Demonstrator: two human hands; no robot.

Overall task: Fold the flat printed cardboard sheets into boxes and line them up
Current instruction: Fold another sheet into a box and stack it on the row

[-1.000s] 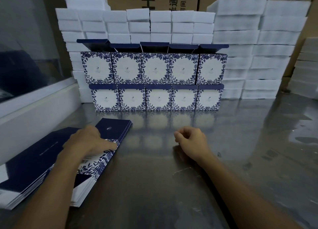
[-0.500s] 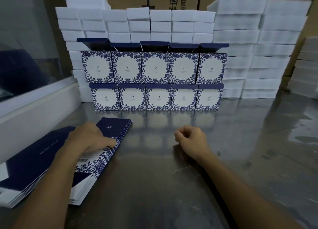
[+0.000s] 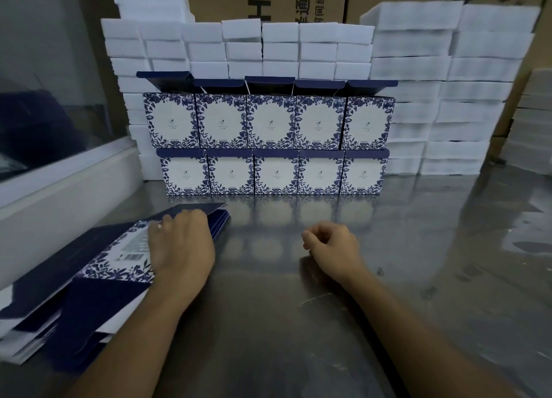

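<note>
Cardboard sheets [image 3: 59,296] lie in a fanned stack at the near left of the steel table [image 3: 298,338], and my left hand [image 3: 179,248] is on the top sheet [image 3: 131,248], fingers curled over its far edge and lifting that side clear of the pile. I judge the step is to peel off a single sheet, so I would slide a fingertip under one layer only and check that nothing clings beneath; the stock looks thin, glossy and slippery, navy on one face, white with blue leaf print and a barcode on another. Behind, white foam blocks [image 3: 418,69] form a soft, matte wall. In front of them ten finished boxes [image 3: 271,146] stand in two tidy rows, square-faced, lids up on the upper row. My right hand [image 3: 331,245] rests on the table, loosely curled, holding nothing.
</note>
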